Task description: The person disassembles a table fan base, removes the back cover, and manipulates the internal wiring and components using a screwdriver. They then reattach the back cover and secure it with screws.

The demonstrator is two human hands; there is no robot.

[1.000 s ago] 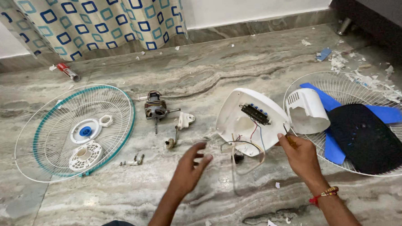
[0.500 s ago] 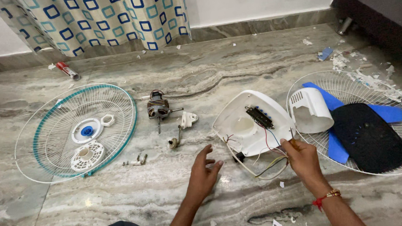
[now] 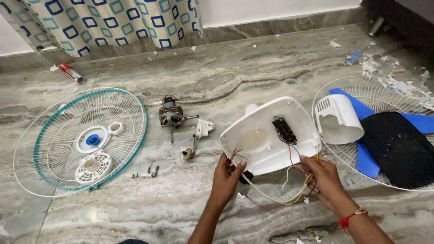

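White plastic fills the centre of the frame: the fan base cover (image 3: pixel 269 134) lies upturned on the marble floor (image 3: pixel 254 71), its hollow inside facing up with a small dark circuit board (image 3: pixel 284 130) fixed near the middle. A second ago the left hand (image 3: pixel 227 177) hovered open in the lower centre, clear of everything; half a second ago it was closing in; now its fingers are clamped on the cover's lower left edge, steadying it. The right hand (image 3: pixel 322 178), which had been resting at the cover's lower right rim, has drawn down and now pinches the loose bundle of wires (image 3: pixel 298 191) trailing from the board. So both hands are engaged on the same part, well apart from each other. At the left of the frame the teal-rimmed fan guard (image 3: pixel 57 158) lies untouched, the motor (image 3: pixel 171 115) just right of it. At the right the second guard (image 3: pixel 420 93) holds the blue blades (image 3: pixel 422 123).
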